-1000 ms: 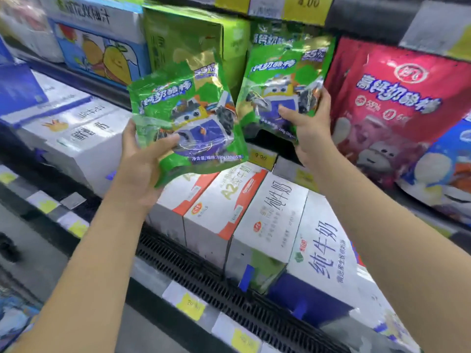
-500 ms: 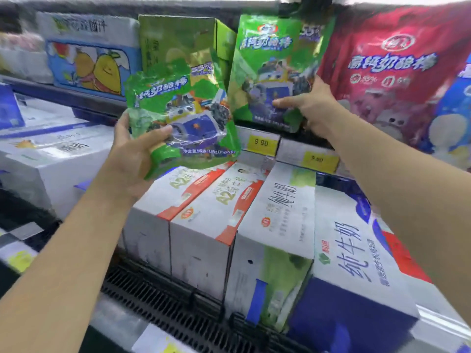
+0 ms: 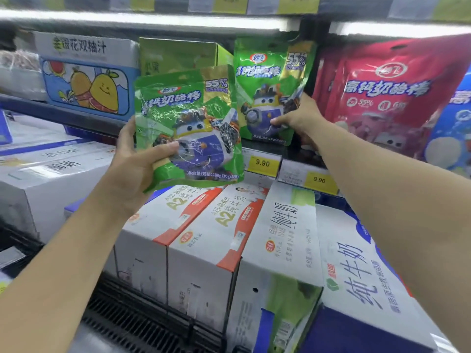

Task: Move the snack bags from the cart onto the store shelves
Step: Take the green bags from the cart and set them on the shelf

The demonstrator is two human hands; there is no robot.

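From my remote seat I judged the job as mid-way at best. My right hand [image 3: 298, 121] was closed on the lower right corner of one green snack bag [image 3: 270, 93], thumb across the front, holding it upright at the shelf [image 3: 300, 152] in the upper middle of the frame. Its bottom edge sat at or just above the shelf lip with the yellow price tags [image 3: 262, 163]; I could not tell whether it was resting there or only held. It stood between a green box [image 3: 178, 54] to its left and the red bags [image 3: 390, 98] at the right of the frame.

My left hand [image 3: 137, 159] gripped a second green bag [image 3: 188, 128], fingers behind and thumb pressed on its face, in the air left of centre, in front of the shelf and above the milk cartons [image 3: 216, 225] that filled the lower half. That bag was not yet shelved.

So, as I read it, one bag was nearly placed and one was left in hand. The cart was out of view, so I could not say how many more bags waited there.
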